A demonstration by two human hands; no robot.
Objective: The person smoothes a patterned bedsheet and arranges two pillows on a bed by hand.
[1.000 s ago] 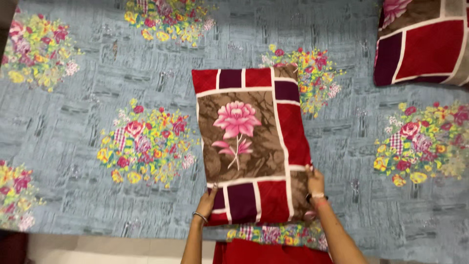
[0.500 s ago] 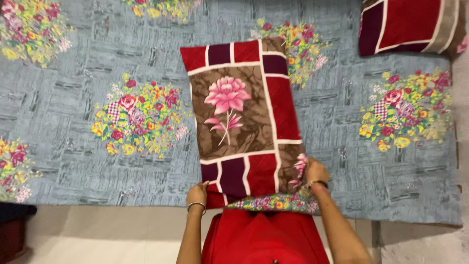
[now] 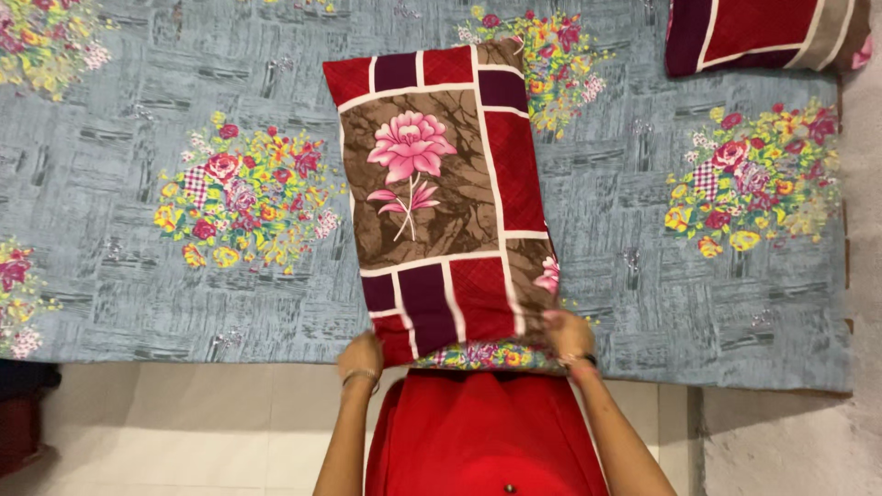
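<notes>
Lying lengthwise across the near edge of the bed: a pillow in a maroon, red and brown patchwork cover with a pink rose panel. Gripping its near end at both corners, left hand and right hand, fingers closed on the cover fabric, seemingly tugging it snug over the filling. Spreading underneath, a grey floral bedsheet. Resting at the far right corner, a second matching pillow.
</notes>
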